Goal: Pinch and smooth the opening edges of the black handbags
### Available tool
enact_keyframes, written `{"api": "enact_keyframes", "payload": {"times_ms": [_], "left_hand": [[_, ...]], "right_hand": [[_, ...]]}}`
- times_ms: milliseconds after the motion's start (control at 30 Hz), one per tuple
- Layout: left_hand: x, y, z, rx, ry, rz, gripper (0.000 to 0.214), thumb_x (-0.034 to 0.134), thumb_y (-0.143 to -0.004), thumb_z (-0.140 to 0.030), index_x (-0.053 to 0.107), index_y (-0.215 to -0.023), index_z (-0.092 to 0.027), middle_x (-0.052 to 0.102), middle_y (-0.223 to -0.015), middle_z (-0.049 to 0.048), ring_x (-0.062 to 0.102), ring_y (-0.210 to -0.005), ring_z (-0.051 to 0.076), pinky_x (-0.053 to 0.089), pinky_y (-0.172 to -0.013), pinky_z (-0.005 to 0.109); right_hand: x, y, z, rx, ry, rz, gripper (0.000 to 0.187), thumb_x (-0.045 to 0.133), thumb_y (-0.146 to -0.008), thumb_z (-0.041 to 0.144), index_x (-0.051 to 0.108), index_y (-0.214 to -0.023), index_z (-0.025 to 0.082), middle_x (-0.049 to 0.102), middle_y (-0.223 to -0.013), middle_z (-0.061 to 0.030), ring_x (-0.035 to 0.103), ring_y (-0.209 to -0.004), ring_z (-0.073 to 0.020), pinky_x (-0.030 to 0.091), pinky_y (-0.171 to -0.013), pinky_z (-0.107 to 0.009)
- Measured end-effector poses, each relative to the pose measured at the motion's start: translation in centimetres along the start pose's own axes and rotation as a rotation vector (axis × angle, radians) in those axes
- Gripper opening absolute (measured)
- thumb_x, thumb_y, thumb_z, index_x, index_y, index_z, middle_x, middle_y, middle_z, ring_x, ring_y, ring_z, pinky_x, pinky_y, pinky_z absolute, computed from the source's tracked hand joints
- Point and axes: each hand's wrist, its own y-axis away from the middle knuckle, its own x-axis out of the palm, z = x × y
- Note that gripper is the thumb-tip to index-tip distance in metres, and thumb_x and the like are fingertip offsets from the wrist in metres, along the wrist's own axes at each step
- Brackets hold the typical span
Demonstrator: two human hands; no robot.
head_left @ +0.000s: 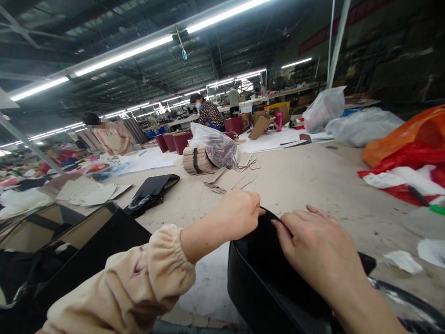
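Observation:
A black handbag (pixel 256 295) stands open in front of me at the near edge of the table, its dark inside facing up. My left hand (pixel 239 214) is closed on the far end of its rim, with the thumb and fingers pinching the edge. Just to the right, my right hand (pixel 314 248) grips the same rim, thumb on the inner side and the other fingers over the outside. The bag's lower part runs out of the picture. A black strap wrapped in clear plastic (pixel 411 302) lies to the right of the bag.
Black bag bodies with tan insides (pixel 107 231) stand at left; a flat black bag (pixel 154 191) lies beyond. Farther off are a strapped bundle of card pieces (pixel 198 161) and a clear plastic bag (pixel 221 147). Orange plastic (pixel 417 132) lies at right. Co-workers stand behind.

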Motion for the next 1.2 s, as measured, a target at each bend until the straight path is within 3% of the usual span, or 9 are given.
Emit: {"api": "enact_keyframes", "payload": {"times_ms": [233,433,567,667,800,1000,1133,1200], "left_hand": [[0.1,0.0,-0.1,-0.039,0.009,-0.010,0.027,0.046,-0.087,-0.038,0.064,-0.078,-0.020,0.069,-0.072,0.0058,0.063,-0.069,0.021,0.040,-0.058,0.030],[-0.1,0.1,-0.6,-0.086,0.028,0.012,0.025,0.048,-0.086,-0.036,0.067,-0.083,-0.020,0.070,-0.077,0.0069,0.065,-0.075,0.022,0.047,-0.064,0.030],[-0.2,0.5,-0.4,-0.084,0.069,0.011,0.028,0.046,-0.086,-0.034,0.068,-0.086,-0.017,0.071,-0.080,0.0105,0.066,-0.078,0.025,0.050,-0.067,0.033],[-0.1,0.7,-0.2,-0.063,0.112,0.005,0.027,0.048,-0.085,-0.032,0.069,-0.086,-0.016,0.071,-0.082,0.0122,0.067,-0.081,0.026,0.051,-0.070,0.034],[0.0,0.7,0.1,-0.028,0.178,-0.002,0.023,0.050,-0.083,-0.028,0.069,-0.084,-0.014,0.071,-0.085,0.0136,0.066,-0.086,0.026,0.051,-0.076,0.036],[-0.8,1.0,1.3,0.060,0.383,0.023,0.024,0.054,-0.085,-0.037,0.069,-0.089,-0.018,0.072,-0.088,0.0028,0.066,-0.084,0.016,0.050,-0.077,0.025],[-2.4,3.7,1.9,-0.061,0.669,-0.104,0.034,0.056,-0.084,-0.042,0.062,-0.106,-0.017,0.071,-0.101,0.0030,0.066,-0.089,0.015,0.050,-0.080,0.025],[-3.0,5.7,1.4,-0.062,0.629,-0.136,0.035,0.059,-0.081,-0.043,0.061,-0.106,-0.019,0.069,-0.107,0.0035,0.064,-0.097,0.018,0.049,-0.085,0.030]], "right_hand": [[-0.3,0.2,0.0,0.025,0.052,0.012,0.032,0.047,-0.092,0.033,0.062,-0.068,0.020,0.069,-0.069,-0.0040,0.065,-0.067,-0.0207,0.038,-0.095,-0.043],[-0.7,-0.1,0.7,0.080,0.088,0.153,0.029,0.043,-0.094,0.037,0.067,-0.092,0.022,0.072,-0.073,-0.0066,0.067,-0.066,-0.0230,0.035,-0.095,-0.053],[-0.8,-2.0,0.9,0.095,0.074,0.347,0.029,0.040,-0.094,0.034,0.065,-0.089,0.020,0.071,-0.072,-0.0098,0.068,-0.069,-0.0250,0.043,-0.080,-0.042],[-1.2,-3.9,0.5,0.103,0.006,0.503,0.034,0.040,-0.091,0.037,0.068,-0.085,0.019,0.071,-0.078,-0.0138,0.067,-0.073,-0.0262,0.040,-0.062,-0.033],[-2.0,-5.5,0.2,0.022,-0.068,0.597,0.032,0.045,-0.084,0.033,0.071,-0.073,0.020,0.072,-0.076,-0.0115,0.066,-0.073,-0.0222,0.037,-0.060,-0.028],[-2.9,-4.0,1.2,0.089,-0.165,0.594,0.033,0.042,-0.082,0.029,0.070,-0.067,0.020,0.070,-0.068,-0.0063,0.062,-0.066,-0.0161,0.034,-0.057,-0.025],[-3.7,-1.8,1.9,0.141,-0.202,0.538,0.033,0.041,-0.083,0.029,0.067,-0.065,0.020,0.069,-0.068,-0.0054,0.060,-0.067,-0.0157,0.034,-0.060,-0.025],[-3.9,-0.8,2.0,0.175,-0.211,0.502,0.033,0.039,-0.085,0.029,0.065,-0.066,0.020,0.069,-0.070,-0.0055,0.060,-0.070,-0.0161,0.034,-0.063,-0.026]]}}
